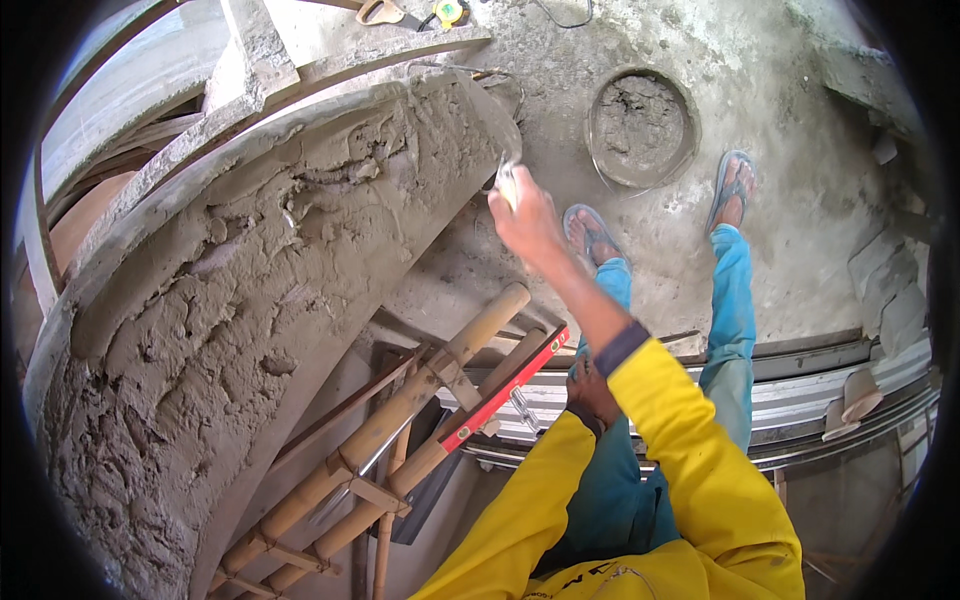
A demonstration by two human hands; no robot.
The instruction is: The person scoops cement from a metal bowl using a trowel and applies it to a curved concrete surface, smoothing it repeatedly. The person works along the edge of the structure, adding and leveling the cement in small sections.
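My right hand (530, 222) is closed around the light handle of a trowel (492, 118). Its grey blade lies against the right end of a curved slab (330, 260) coated in rough wet mortar. Ridges and hollows mark the mortar, and a smoother band runs along the slab's near side. Lower down, my left hand (594, 393) rests on my left leg by the knee, in shadow, its fingers laid over the trouser cloth. A red spirit level (505, 388) lies just left of that hand, across a bamboo ladder (405, 420).
A round tub (643, 128) of mortar stands on the concrete floor beyond my sandalled feet. A handsaw (388, 12) and a yellow tape measure (449, 12) lie at the top. Curved wooden formwork (300, 80) borders the slab. Metal rails (800, 390) run at the right.
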